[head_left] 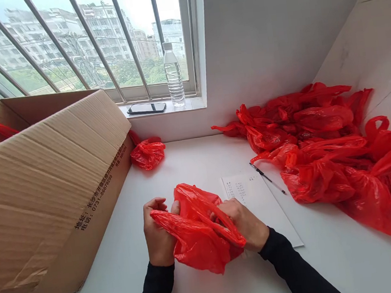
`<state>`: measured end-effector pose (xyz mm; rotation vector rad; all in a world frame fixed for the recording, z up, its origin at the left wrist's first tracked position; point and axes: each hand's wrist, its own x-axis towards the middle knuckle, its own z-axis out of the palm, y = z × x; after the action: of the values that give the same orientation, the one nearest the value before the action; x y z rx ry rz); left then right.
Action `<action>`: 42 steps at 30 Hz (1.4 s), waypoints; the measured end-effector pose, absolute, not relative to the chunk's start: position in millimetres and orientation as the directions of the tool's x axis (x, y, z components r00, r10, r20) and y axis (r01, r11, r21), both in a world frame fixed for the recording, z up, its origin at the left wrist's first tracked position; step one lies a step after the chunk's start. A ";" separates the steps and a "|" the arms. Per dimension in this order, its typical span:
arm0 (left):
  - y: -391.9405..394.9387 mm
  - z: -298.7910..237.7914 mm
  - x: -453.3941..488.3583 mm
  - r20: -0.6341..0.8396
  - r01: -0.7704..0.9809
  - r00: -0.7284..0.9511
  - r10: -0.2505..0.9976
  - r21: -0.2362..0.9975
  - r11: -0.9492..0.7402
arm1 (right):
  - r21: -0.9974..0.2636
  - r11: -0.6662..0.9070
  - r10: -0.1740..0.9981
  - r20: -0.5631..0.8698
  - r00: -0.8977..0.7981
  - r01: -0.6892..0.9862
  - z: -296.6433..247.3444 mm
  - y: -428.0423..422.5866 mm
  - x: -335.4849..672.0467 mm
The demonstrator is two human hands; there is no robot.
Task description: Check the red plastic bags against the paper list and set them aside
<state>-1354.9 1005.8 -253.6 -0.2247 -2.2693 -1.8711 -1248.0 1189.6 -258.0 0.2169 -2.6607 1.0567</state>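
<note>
Between my two hands a red plastic bag (206, 239) hangs over the white table, its handle loops loose at the top. My left hand (159, 235) grips the bag's left side, thumb over the edge and fingers curled. On the other side my right hand (243, 223) is closed around the bag near a handle loop, its fingertips partly hidden by the plastic. What the bag holds, if anything, is hidden. Just beyond my right hand lies a sheet of paper (270, 213) with handwritten rows, and a black pen (268, 178) rests across its right edge.
A large open cardboard box (54, 181) stands at left with some red plastic inside. Beside it sits a small red bag (148, 153). Many red bags (323, 150) are heaped at right against the wall. A phone (146, 108) and water bottle (174, 76) are on the windowsill.
</note>
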 end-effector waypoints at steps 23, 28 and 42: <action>1018.2 -228.0 -1345.6 0.363 0.517 -0.785 0.502 0.830 0.209 | -0.767 0.574 0.261 0.502 -0.825 -0.285 -246.1 1208.5 -1236.4; 1030.8 -224.4 -1356.2 0.483 0.602 -0.709 0.514 0.794 0.083 | -0.766 0.467 0.120 0.550 -0.826 -0.442 -243.1 1194.9 -1231.6; 1020.2 -249.3 -1360.6 0.370 0.570 -0.806 0.463 0.695 0.438 | -0.709 0.700 0.168 0.284 -0.944 -0.088 -252.7 1200.5 -1239.3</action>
<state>-1360.6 1020.2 -249.3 -0.9233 -2.5566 -1.3101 -1239.3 1200.5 -252.7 -0.0629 -2.5824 1.1010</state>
